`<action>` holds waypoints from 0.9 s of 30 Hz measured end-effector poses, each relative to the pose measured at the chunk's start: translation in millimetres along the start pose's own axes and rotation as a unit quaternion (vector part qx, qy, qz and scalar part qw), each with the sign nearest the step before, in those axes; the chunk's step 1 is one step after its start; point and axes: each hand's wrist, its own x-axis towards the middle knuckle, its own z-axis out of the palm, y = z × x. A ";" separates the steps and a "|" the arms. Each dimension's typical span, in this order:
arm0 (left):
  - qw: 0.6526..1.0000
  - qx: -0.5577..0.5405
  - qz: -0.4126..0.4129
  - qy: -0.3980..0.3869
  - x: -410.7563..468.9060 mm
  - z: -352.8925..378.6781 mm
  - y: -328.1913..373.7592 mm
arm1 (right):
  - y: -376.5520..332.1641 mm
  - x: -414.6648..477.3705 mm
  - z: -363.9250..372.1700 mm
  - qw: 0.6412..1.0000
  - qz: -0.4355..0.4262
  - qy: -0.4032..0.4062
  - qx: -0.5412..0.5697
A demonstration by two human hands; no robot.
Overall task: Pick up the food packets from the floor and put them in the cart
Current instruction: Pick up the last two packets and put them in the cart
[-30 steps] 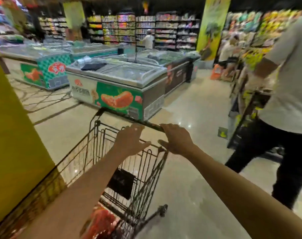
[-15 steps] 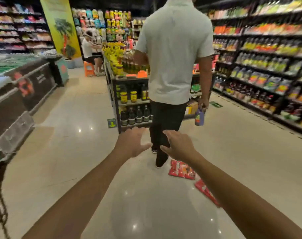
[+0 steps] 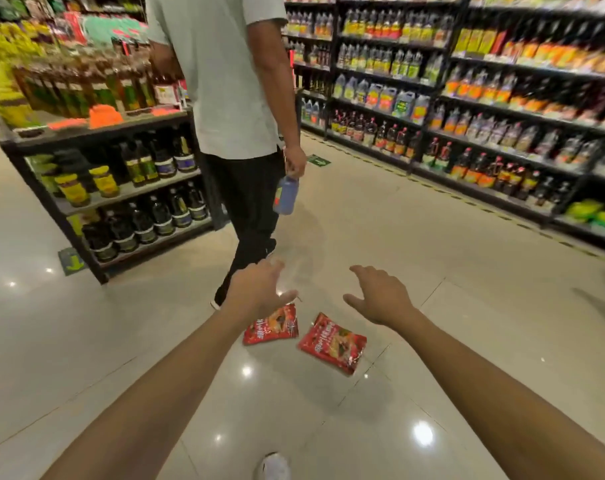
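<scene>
Hands have spread apart: left hand [image 3: 256,291], right hand [image 3: 380,296], fingers [image 3: 275,268] wide, empty. Left packet [image 3: 273,325] at left hand's 5 o'clock, right packet [image 3: 332,342] at right hand's 7 o'clock, both untouched.

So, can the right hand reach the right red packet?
Likely yes, with a bend down: the right hand is open, nothing lies between it and the packet, and the passer-by stands beyond.

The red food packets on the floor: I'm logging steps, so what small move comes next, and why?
Probably lower the left hand onto the left red plastic snack packet and grip it. That hand and the right hand hover open, and the packet lies on the shiny tiled floor just below the left hand.
</scene>
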 end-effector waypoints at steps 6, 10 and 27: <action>0.998 -0.029 -0.008 -0.062 142.2 45.1 -4.5 | 45.5 124.2 19.8 0.998 0.047 -0.047 0.008; 0.992 -0.030 -0.032 -0.122 228.0 75.3 -12.9 | 69.1 204.0 37.7 0.995 0.063 -0.077 0.018; 0.940 -0.094 -0.201 -0.259 494.3 406.4 -62.9 | 187.6 493.7 350.9 0.962 0.058 -0.266 0.030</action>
